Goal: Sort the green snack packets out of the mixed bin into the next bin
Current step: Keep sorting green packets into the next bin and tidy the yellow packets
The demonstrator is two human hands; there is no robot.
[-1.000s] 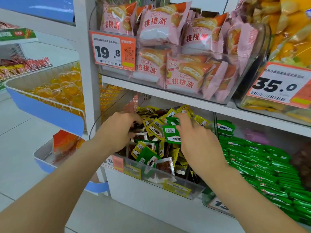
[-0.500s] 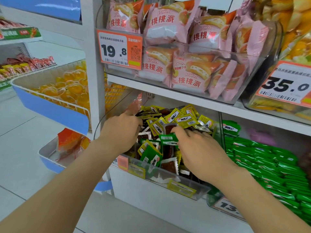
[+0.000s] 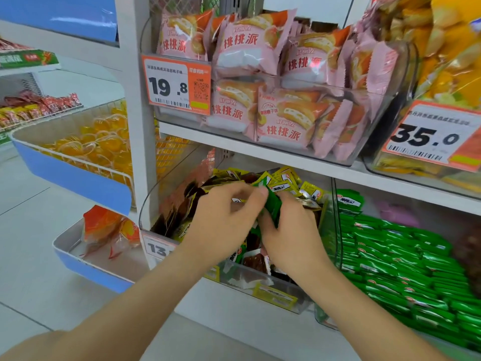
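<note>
Pickup step, seemingly: gripped green snack packets (image 3: 273,208) in right hand (image 3: 291,233), pinched also by left hand (image 3: 229,217), above mixed bin (image 3: 260,284), lower centre. Needed next, likely: carrying rightward into next bin (image 3: 334,225).

Left hand (image 3: 223,220) and right hand (image 3: 294,233) pinch green packets (image 3: 273,207).

Green packet (image 3: 273,207) crumpled, pinched above mixed bin (image 3: 242,278); next bin (image 3: 322,317) rightward, stacked full of green packets (image 3: 406,269).
</note>
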